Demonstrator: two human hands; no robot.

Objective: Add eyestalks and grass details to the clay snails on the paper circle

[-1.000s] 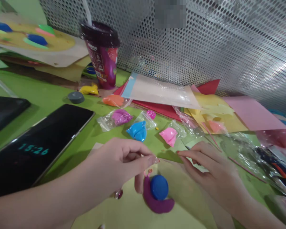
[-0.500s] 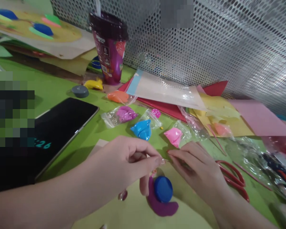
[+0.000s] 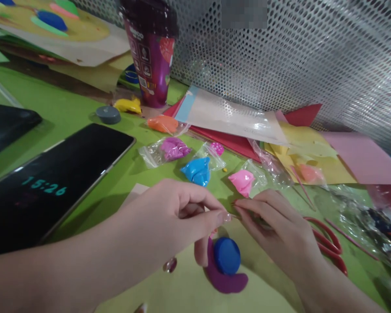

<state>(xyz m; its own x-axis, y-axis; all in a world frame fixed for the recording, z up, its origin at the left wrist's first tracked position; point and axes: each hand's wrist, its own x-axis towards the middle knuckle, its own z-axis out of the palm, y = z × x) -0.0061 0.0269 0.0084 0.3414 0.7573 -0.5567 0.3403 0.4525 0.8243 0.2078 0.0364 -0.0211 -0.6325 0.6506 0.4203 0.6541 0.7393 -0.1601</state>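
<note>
My left hand point(image 3: 172, 217) hovers just above a clay snail point(image 3: 224, 267), a purple body with a blue round shell, which lies on a pale yellow-green sheet point(image 3: 189, 291). Thumb and forefinger are pinched together on something too small to name, and one lower finger touches the snail's head end. My right hand point(image 3: 276, 234) meets it from the right with fingers drawn together at the tips; whatever sits between them is hidden. Beyond the hands lie small bags of clay: blue point(image 3: 197, 170), pink point(image 3: 243, 181), magenta point(image 3: 172, 148) and orange point(image 3: 163, 123).
A phone showing 15:26 point(image 3: 57, 174) lies to the left on the green table. A purple cup point(image 3: 153, 56) stands at the back by the perforated metal wall. Coloured paper sheets point(image 3: 309, 150) and plastic sleeves lie on the right, with red scissors point(image 3: 329, 248) beside my right wrist.
My right hand has slid left until its fingertips meet my left hand's pinch. The left hand stays over the snail. The view has shifted slightly.
</note>
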